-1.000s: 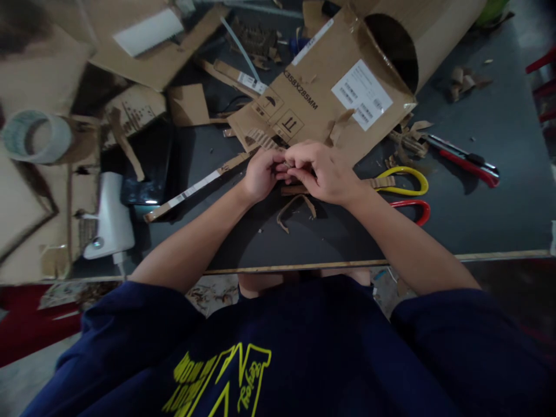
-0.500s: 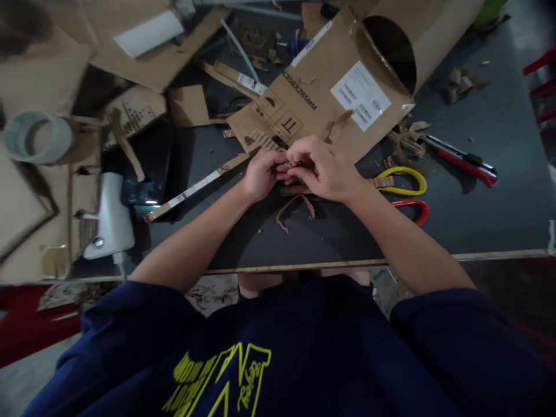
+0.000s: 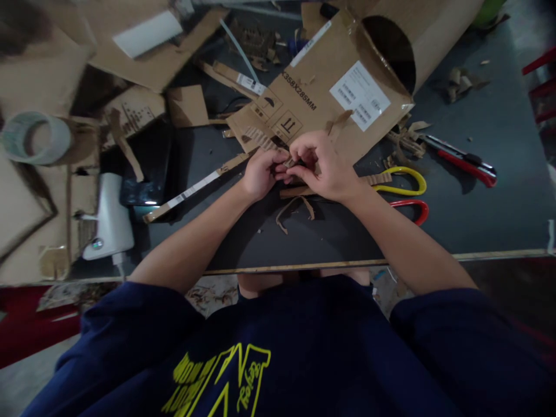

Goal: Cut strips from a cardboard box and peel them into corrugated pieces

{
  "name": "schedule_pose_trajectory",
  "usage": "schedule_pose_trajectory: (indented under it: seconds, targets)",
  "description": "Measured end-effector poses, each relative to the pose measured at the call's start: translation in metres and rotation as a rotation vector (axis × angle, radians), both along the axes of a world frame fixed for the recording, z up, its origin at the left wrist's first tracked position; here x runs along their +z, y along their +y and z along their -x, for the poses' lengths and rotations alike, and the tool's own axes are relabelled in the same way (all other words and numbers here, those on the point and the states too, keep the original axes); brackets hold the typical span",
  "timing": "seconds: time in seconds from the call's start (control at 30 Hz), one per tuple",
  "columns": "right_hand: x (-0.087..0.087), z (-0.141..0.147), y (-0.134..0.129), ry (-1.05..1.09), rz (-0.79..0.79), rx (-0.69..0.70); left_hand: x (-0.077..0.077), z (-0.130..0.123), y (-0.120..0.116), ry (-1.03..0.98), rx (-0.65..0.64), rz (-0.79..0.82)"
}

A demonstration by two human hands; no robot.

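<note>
In the head view my left hand (image 3: 262,175) and my right hand (image 3: 324,165) meet over the near side of a flattened cardboard box (image 3: 313,98). Between their fingertips is a small brown piece of cardboard (image 3: 290,163), mostly hidden by the fingers. My right thumb and index finger pinch it, while the curled fingers of my left hand grip it from the other side. Corrugated cardboard (image 3: 259,138) shows just above my left hand. A torn, curved cardboard strip (image 3: 296,209) lies on the table below the hands.
Scissors with yellow and red handles (image 3: 408,180) lie partly under my right forearm. Farther right is a red utility knife (image 3: 467,162). On the left are a tape roll (image 3: 37,138), a white device with a cable (image 3: 112,220) and a long cardboard strip (image 3: 195,188).
The right fingers have shifted very slightly, and a bit more of the brown piece shows between them. Everything else looks the same.
</note>
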State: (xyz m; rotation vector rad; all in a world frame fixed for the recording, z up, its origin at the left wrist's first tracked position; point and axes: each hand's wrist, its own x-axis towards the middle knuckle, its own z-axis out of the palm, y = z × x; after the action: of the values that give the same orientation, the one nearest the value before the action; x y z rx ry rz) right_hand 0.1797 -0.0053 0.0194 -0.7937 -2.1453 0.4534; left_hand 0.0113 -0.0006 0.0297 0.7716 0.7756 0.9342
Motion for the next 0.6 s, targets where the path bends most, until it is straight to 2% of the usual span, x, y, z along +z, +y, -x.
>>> schedule_pose_trajectory:
  seconds: [0.2, 0.43, 0.6]
  targets:
    - [0.000, 0.001, -0.002, 0.030, 0.078, 0.033, -0.004, 0.001, 0.001, 0.002, -0.003, -0.039]
    - [0.012, -0.001, -0.001, 0.026, 0.259, 0.055, -0.006, 0.000, 0.001, 0.053, -0.017, -0.038]
    - [0.006, -0.002, 0.000, 0.051, 0.240, 0.004, -0.003, -0.001, 0.000, 0.047, 0.008, -0.058]
